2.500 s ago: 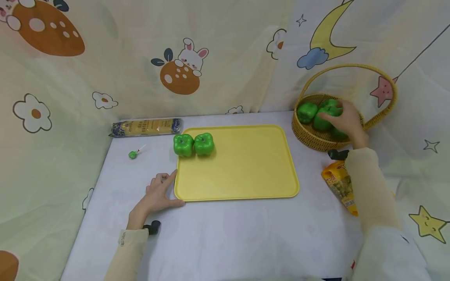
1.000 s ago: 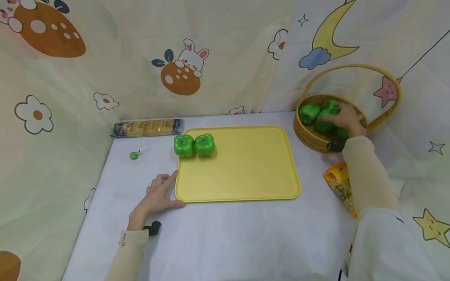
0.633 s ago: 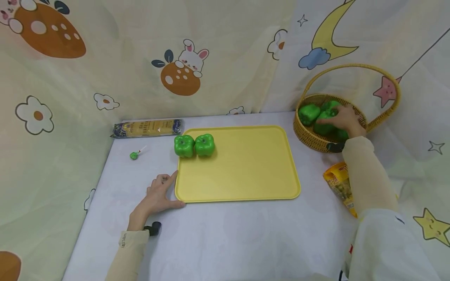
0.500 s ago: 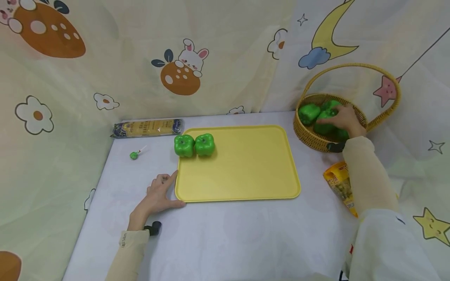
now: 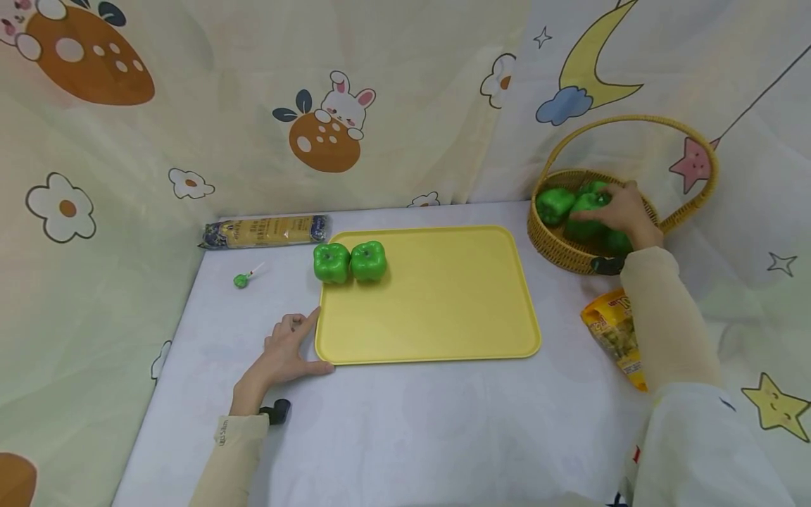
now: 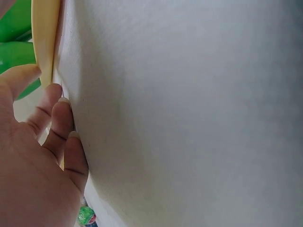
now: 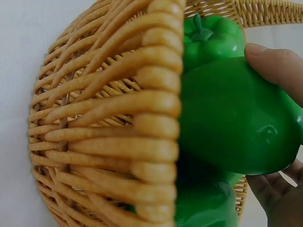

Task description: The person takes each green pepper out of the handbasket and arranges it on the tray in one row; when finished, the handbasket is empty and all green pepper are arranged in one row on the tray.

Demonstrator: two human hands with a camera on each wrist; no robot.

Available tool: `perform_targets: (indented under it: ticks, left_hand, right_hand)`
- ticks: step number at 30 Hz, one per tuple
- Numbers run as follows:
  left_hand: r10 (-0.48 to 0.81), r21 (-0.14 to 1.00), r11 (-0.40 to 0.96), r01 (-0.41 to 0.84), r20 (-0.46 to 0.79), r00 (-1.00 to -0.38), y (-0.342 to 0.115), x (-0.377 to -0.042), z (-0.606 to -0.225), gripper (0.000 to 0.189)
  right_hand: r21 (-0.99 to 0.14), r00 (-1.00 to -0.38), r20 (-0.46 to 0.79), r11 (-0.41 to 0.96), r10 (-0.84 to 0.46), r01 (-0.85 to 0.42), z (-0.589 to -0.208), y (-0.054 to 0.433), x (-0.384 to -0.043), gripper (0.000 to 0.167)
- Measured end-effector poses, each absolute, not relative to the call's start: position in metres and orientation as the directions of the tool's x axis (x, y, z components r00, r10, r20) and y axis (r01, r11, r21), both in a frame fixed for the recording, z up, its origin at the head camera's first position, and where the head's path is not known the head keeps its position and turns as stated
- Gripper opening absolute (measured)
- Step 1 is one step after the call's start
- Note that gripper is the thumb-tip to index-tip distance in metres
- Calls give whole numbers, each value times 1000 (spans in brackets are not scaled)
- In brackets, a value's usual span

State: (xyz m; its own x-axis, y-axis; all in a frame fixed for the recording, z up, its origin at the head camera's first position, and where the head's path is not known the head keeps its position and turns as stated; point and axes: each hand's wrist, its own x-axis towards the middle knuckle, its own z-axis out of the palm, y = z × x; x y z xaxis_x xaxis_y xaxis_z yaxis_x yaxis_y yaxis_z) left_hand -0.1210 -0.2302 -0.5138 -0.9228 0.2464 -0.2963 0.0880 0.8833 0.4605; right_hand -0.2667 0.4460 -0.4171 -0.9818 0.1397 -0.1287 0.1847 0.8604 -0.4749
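In the head view, my right hand point(image 5: 626, 211) reaches into a wicker basket point(image 5: 560, 255) and grips a green bell pepper point(image 5: 584, 229). The right wrist view shows the thumb on one side of that bell pepper point(image 7: 236, 113) and fingers on the other. More green peppers point(image 5: 555, 205) lie around it, partly hidden by the hand. My left hand point(image 5: 281, 355) rests at the left edge of a yellow tray point(image 5: 431, 303), index finger and thumb stretched out and touching its rim. Two green peppers point(image 5: 368, 261) sit side by side at the tray's back left corner.
A long yellow-and-blue packet point(image 5: 262, 231) lies behind the tray's left end. A green lollipop point(image 5: 241, 280) is left of the tray. An orange bag point(image 5: 613, 331) lies partly under the right sleeve. Printed cloth point(image 5: 412, 105) hangs behind the table, and the basket's tall handle point(image 5: 633, 118) arches up.
In the basket, the right hand has shifted slightly and its hold on the pepper has changed, with the pepper's stem now showing. Left hand, tray and the peppers on it stay put.
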Motion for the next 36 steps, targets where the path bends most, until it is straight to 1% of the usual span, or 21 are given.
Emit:
perform_targets:
  ticks: [8,12,18,23,30,36]
  left_hand:
    - [243,464,882,82,-298,-923,-230,-121,-513,126]
    - [241,459,885,83,-299,-923,-230,-122,-513,126]
    - [244,460,884,84,-299,-923,-230,-122,-512,126]
    - [246,465,881,86,-295,-923,-229,-121,-512,126]
    - [249,460,883,91,-295,-922,-229,-121,-513,126]
    - [247,464,882,83,-305,-920,-228,-121,-511,125]
  right_hand:
    - [-474,-987,-119,867,112,155,-404,438,-263,112]
    - [-498,-991,-88,857,98,129,-401,435,-261,109]
    - [-540,-996,-33,837,77,83,-394,422,-256,101]
    - [-546,-998,17,837,59,40,-385,406,-250,93]
    - [-554,-997,70,832,34,-11,-377,387,-242,88]
    - [-593,-993,115,803,13,-58,-371,362,-238,78]
